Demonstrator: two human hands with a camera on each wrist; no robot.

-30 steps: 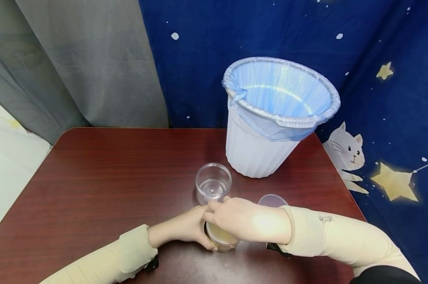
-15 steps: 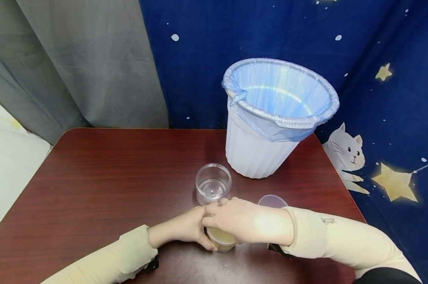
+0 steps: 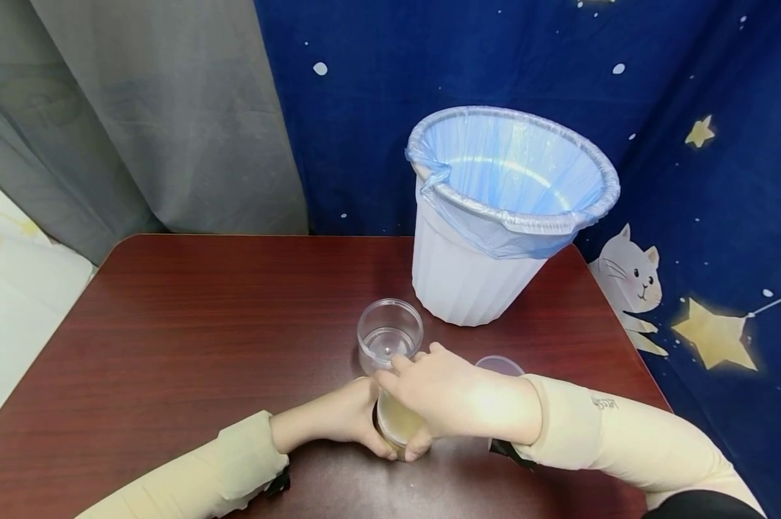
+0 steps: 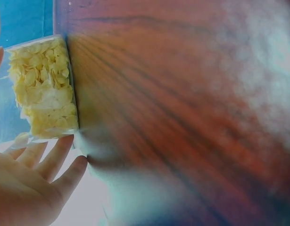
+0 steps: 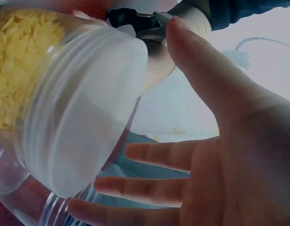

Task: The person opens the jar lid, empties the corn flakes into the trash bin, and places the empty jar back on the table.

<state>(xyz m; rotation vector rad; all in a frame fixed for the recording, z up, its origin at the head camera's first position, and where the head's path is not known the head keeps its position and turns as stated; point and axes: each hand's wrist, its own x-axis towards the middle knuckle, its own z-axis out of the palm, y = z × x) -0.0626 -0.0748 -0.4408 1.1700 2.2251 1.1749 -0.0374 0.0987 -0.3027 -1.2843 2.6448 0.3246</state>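
A clear jar of yellow flakes [image 4: 43,89] stands upright near the front middle of the table, with a whitish screw lid [image 5: 97,108] on it. My left hand [image 3: 341,417] grips the jar from the left in the head view, thumb on the near side, its other fingers largely hidden behind. Over the lid is my right hand [image 3: 452,396]; its thumb and fingers are spread to either side of it. In the right wrist view, those fingers [image 5: 156,190] look straight, with a gap between them and the lid.
Just beyond the hands stands a clear open jar [image 3: 387,335]. A purplish clear round rim [image 3: 501,365] shows behind my right forearm. A white trash bin [image 3: 468,277] with a blue liner stands on the table [image 3: 235,310] at the back right.
My right hand has turned over the lid: its fingers are farther up and its thumb has come round to the near side, fingers spreading. My left hand and the jar have stayed in place.
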